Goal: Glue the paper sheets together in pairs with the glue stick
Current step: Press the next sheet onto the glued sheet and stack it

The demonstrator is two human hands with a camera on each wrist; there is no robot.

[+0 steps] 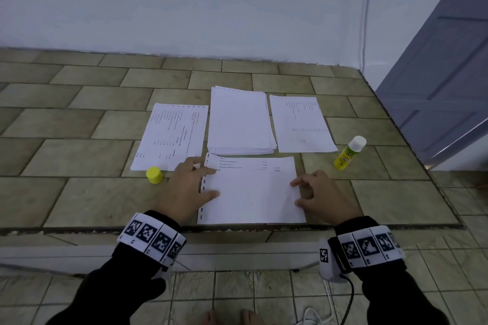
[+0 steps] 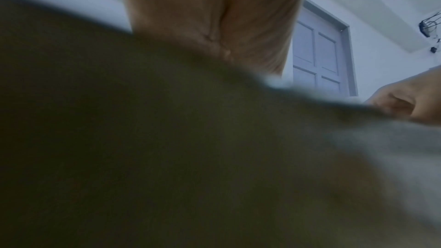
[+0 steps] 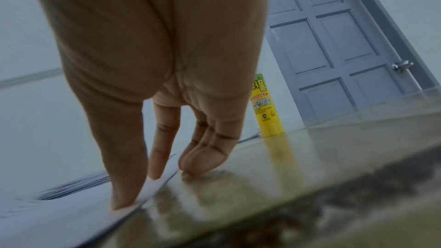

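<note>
At far left lies a printed sheet [image 1: 171, 137], columns of figures too small to read, with the yellow cap [image 1: 154, 174] just beside its near edge. The left hand [image 1: 188, 185] lies flat, fingers straight, pressing the punched left edge of the near sheet [image 1: 250, 192]. That sheet reads "Expenses" and "Profit" (the figures blur). Beyond it sits the blank stack [image 1: 241, 121]. The right hand [image 1: 323, 196] rests its thumb and forefinger tips on the sheet's right edge, the other fingers on the tile, holding nothing. The step looks like aligning or pressing a pair; next likely calls for the glue stick [image 1: 348, 153], standing uncapped at right, labelled "WASHABLE".
</note>
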